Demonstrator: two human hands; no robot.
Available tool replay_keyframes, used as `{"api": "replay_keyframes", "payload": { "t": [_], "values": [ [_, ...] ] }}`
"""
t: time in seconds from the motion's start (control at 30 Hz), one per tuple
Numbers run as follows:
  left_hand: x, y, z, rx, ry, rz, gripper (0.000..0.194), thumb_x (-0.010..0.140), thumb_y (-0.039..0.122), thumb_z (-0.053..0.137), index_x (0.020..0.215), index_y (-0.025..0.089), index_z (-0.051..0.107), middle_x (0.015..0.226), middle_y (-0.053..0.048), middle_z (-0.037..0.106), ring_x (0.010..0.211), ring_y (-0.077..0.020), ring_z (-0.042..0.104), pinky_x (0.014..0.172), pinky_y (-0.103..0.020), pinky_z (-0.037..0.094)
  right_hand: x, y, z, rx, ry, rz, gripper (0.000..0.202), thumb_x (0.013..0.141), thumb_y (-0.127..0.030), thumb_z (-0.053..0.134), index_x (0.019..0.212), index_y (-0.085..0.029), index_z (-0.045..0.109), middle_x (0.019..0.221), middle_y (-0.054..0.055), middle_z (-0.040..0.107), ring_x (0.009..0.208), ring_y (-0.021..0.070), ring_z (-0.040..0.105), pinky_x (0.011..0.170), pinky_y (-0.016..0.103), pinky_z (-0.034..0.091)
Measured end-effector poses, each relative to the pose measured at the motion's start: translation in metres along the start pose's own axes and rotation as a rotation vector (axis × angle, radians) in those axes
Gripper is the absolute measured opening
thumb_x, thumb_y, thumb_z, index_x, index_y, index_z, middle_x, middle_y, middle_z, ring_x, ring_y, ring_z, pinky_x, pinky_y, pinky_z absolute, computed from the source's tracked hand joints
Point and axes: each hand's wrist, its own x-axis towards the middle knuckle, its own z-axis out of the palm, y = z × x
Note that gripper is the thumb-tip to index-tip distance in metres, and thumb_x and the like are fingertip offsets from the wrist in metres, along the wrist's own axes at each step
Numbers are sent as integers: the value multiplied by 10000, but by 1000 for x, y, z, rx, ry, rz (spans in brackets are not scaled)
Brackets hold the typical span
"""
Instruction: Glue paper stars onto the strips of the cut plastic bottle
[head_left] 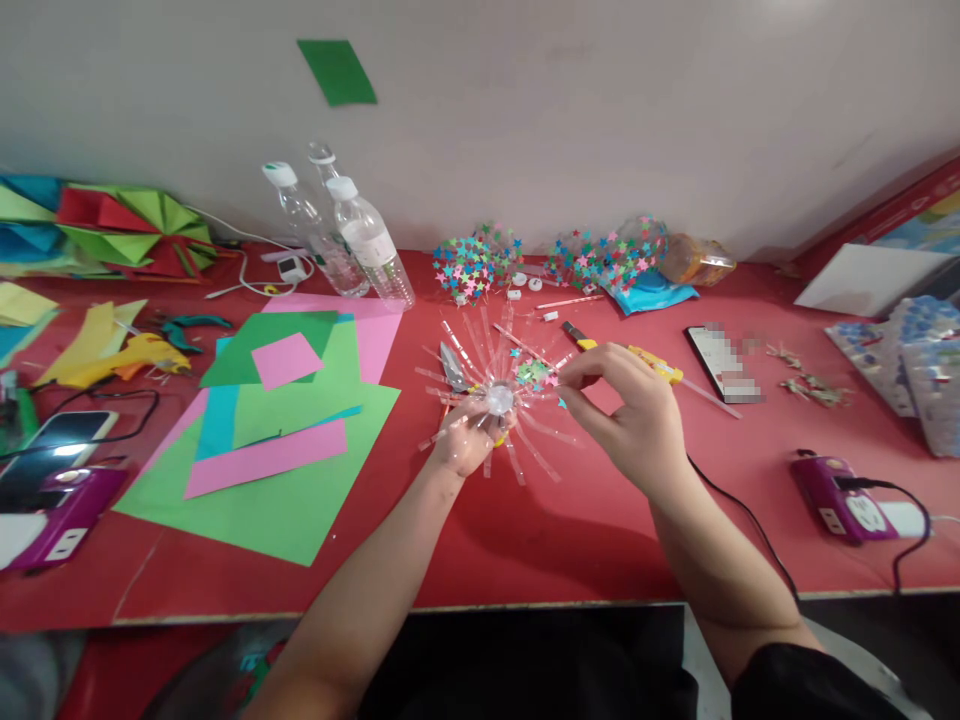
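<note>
1. Head view: the clear plastic piece (500, 400) sits just left of your right hand (634, 420), its strips fanned all round the hub, giving no single long axis.
2. Your left hand (463, 437) is nearer the hub, gripping it from the near left.
3. Your right thumb and forefinger come close together, right of the hub, beside star pieces (534, 374); whether they pinch a strip cannot be told.
4. Farther out, a yellow tool (656, 363) lies beyond your right hand; a light green sheet (292, 525) lies left.
</note>
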Motion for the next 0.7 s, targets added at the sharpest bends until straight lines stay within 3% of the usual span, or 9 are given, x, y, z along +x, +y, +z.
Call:
{"api": "replay_keyframes", "payload": {
  "t": [0.13,0.23,0.37,0.5,0.7],
  "values": [
    [1,-2,-5,-24,11,-7,202,637,136,647,838,124,666,793,-63,698,667,-143,645,610,-234,510,1,-2,-1,-11,-93,-91,110,879,-184,572,815,-219,655,831,28,634,795,165,599,738,339,493],
    [2,-3,-8,-27,17,21,139,631,95,653,760,145,646,759,-33,696,665,-140,658,649,-246,529,-1,-4,4,-41,-43,-135,105,886,-167,569,875,-223,657,834,33,629,783,167,590,717,339,494],
    [2,-3,-4,6,-15,48,179,645,74,650,810,143,659,835,-48,714,746,-157,675,669,-250,527,-6,-4,11,-111,24,-187,186,878,-125,571,1023,-218,643,924,61,644,870,192,600,763,364,508],
    [0,-3,4,54,14,76,191,636,83,664,818,138,654,828,-50,706,738,-155,668,680,-256,517,-8,-4,15,-46,-11,-147,247,906,-126,533,1120,-220,615,1081,88,647,965,197,619,794,364,533],
    [2,-3,6,27,57,104,181,599,45,680,722,157,610,756,-12,682,677,-127,645,647,-238,505,-9,-4,17,32,-30,-77,158,919,-121,510,990,-198,629,979,60,630,839,145,612,713,286,526]
  ]
}}
